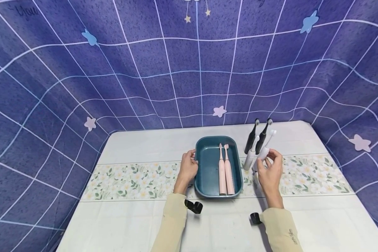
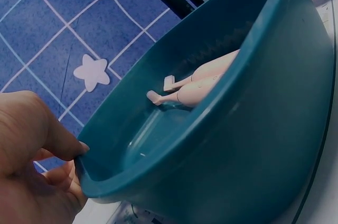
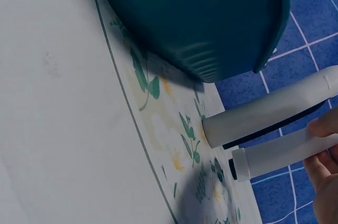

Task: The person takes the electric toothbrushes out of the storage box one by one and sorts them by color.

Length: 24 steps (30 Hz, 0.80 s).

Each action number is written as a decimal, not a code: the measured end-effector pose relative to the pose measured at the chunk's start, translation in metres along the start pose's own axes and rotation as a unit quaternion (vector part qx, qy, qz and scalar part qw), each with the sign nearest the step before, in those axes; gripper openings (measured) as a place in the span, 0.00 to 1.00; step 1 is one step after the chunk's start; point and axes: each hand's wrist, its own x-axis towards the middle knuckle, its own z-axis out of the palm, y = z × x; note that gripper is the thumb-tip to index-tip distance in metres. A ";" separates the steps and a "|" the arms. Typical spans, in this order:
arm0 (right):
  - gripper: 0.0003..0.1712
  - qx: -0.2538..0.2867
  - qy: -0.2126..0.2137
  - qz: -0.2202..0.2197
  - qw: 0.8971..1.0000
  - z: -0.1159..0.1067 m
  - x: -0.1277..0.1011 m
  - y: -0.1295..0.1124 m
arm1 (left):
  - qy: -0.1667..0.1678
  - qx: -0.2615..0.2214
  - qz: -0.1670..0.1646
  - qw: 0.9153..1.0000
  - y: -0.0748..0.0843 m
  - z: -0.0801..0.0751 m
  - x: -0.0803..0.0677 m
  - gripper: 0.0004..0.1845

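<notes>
**Two hands at a teal tray of toothbrushes**

The left hand (image 1: 187, 168) grips the left rim of the teal tray (image 1: 202, 171), thumb hooked over its edge. Inside the tray, on the table (image 1: 138, 217), two pink toothbrushes (image 1: 225, 169) lie side by side. Just right of the tray stand two black toothbrushes (image 1: 255, 138) and a white toothbrush (image 1: 250, 155). The right hand (image 1: 270, 173) pinches a second white toothbrush (image 1: 264, 150), its base touching the table.

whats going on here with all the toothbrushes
A person steadies a teal tray with the left hand on its left rim; two pink toothbrushes lie inside. The right hand pinches a white toothbrush, beside another white toothbrush and two black ones lying on the table.
</notes>
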 end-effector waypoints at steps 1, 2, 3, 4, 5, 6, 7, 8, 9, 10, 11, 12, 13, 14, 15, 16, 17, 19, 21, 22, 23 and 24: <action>0.28 0.002 0.001 0.002 1.000 0.001 0.000 0.000 | 0.000 0.000 0.000 1.000 0.000 0.000 0.000 0.24; 0.28 0.002 0.003 0.004 1.000 0.002 0.000 0.001 | -0.002 0.000 0.000 1.000 0.000 0.000 0.001 0.24; 0.28 0.002 0.004 0.005 1.000 0.003 0.000 0.001 | -0.003 0.000 0.000 1.000 0.000 0.000 0.001 0.24; 0.28 0.002 0.006 0.007 1.000 0.003 0.000 0.002 | -0.004 0.000 -0.001 1.000 -0.001 0.000 0.001 0.24; 0.28 0.002 0.006 0.008 1.000 0.004 0.001 0.002 | -0.005 0.000 -0.001 1.000 -0.001 0.000 0.001 0.24; 0.28 0.000 0.007 0.009 1.000 0.005 0.001 0.003 | -0.006 0.001 -0.001 1.000 -0.001 0.000 0.001 0.24; 0.28 -0.002 0.008 0.010 1.000 0.005 0.001 0.004 | -0.007 0.002 -0.001 1.000 -0.001 0.000 0.001 0.24; 0.28 -0.003 0.008 0.010 1.000 0.006 0.001 0.004 | -0.007 0.002 0.001 1.000 -0.001 0.000 0.001 0.24; 0.28 -0.003 0.008 0.011 1.000 0.006 0.001 0.005 | -0.005 0.003 0.003 1.000 -0.001 0.000 0.000 0.24; 0.28 -0.005 0.007 0.011 1.000 0.007 0.001 0.005 | -0.004 0.002 0.005 1.000 -0.001 -0.001 0.000 0.24; 0.28 -0.006 0.007 0.011 1.000 0.007 0.001 0.005 | -0.004 0.002 0.006 1.000 0.000 -0.001 0.000 0.24; 0.28 -0.007 0.007 0.012 1.000 0.007 0.001 0.005 | -0.004 0.003 0.007 1.000 0.000 -0.001 0.000 0.24; 0.28 -0.008 0.007 0.013 1.000 0.007 0.001 0.006 | -0.004 0.004 0.007 1.000 0.000 -0.001 0.000 0.24; 0.27 -0.008 0.007 0.013 1.000 0.007 0.001 0.006 | -0.004 0.004 0.009 1.000 0.000 -0.001 -0.001 0.24; 0.27 -0.009 0.006 0.014 1.000 0.007 0.001 0.006 | -0.004 0.004 0.009 1.000 0.000 -0.001 -0.001 0.24; 0.27 -0.011 0.006 0.014 1.000 0.008 0.001 0.006 | -0.004 0.004 0.008 1.000 0.000 0.000 -0.001 0.24; 0.27 -0.011 0.006 0.015 1.000 0.008 0.001 0.006 | -0.004 0.005 0.008 1.000 0.000 0.000 -0.001 0.24; 0.27 -0.012 0.004 0.015 1.000 0.008 0.000 0.006 | -0.002 0.005 0.009 1.000 0.000 -0.001 -0.001 0.24; 0.27 -0.012 0.002 0.015 1.000 0.008 0.000 0.007 | -0.002 0.006 0.009 1.000 0.000 -0.001 0.000 0.24; 0.26 -0.013 0.001 0.014 1.000 0.008 0.000 0.007 | -0.002 0.006 0.009 1.000 0.000 -0.001 0.000 0.24; 0.26 -0.013 0.000 0.014 1.000 0.008 -0.001 0.007 | -0.003 0.007 0.008 1.000 -0.001 -0.001 0.000 0.24; 0.26 -0.013 -0.001 0.014 1.000 0.008 -0.001 0.007 | -0.004 0.009 0.008 1.000 -0.001 -0.001 0.000 0.24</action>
